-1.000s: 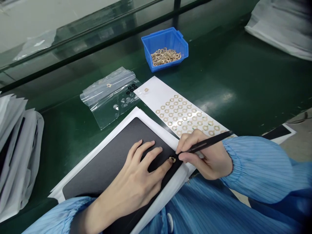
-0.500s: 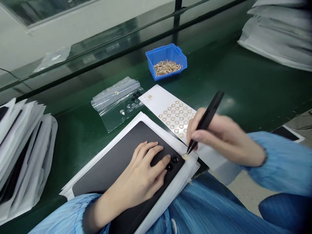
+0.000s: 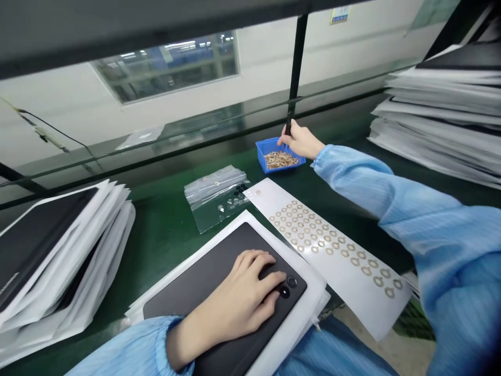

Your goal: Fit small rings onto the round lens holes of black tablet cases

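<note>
Blue plastic bin (image 3: 263, 154) on the green desk (image 3: 164, 250), heaped with small tan rings (image 3: 280, 160). Right hand (image 3: 299, 139) sits just above the bin, grip narrow, pinched on black tweezers (image 3: 288, 125) standing nearly upright. Tips hidden behind the fingers; cannot tell whether they touch the rings.

Left hand (image 3: 246, 290) lies flat, grip wide, holding nothing, on a dark slab (image 3: 203, 292) backed by white sheeting. Its fingertips (image 3: 279, 277) rest just beside two black rings (image 3: 291, 282) on the slab, near the edge.

More tan rings sit in neat rows on a long white backing sheet (image 3: 270, 196), which lies between the slab and the bin, angled toward the right. A clear plastic bag (image 3: 213, 201) lies left of the sheet, small black rings visible inside. White-wrapped stacks (image 3: 50, 250) on the left of the desk; a taller pile (image 3: 442, 115) on the right. Both sleeves (image 3: 391, 209) blue, finely striped.
</note>
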Motion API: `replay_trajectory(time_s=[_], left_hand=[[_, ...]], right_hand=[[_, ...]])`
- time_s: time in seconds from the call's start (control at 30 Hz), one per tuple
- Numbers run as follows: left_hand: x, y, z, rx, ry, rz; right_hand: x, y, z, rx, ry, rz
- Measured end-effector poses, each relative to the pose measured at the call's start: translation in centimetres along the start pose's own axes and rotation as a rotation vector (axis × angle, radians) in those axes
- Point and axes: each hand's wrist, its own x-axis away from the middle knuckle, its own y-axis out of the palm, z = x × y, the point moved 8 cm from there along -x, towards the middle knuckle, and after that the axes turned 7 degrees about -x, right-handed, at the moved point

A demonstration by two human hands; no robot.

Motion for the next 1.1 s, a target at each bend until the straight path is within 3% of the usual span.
replay_trajectory(time_s=[0.17,0.33,0.47,0.57,0.9,1.1], left_hand=[[-0.2,-0.6,-1.1,-0.012,-0.040,0.047],[-0.5,-1.3,-6.2,-0.115,-0.262,0.173],[-0.2,-1.1,-9.6,-0.201,-0.436,0.196],[0.1,-0.7,-10.5,-0.233,-0.519,0.169],[0.3,-0.3,-10.8,-0.262,-0.604,0.111],[0.2,-0.6,-10.6,-0.305,-0.588,0.126]], right_hand=[[0.8,2.2,-3.3,0.020,-0.105,-0.141],[3.5,9.4,-6.3,0.046,-0.293,-0.470],[4.5,14.6,-5.8,0.058,-0.376,-0.609],[4.3,16.9,-4.9,0.073,-0.409,-0.667],[4.3,18.7,-3.7,0.178,-0.416,-0.724],[4.0,18.5,-4.1,0.213,-0.429,-0.673]])
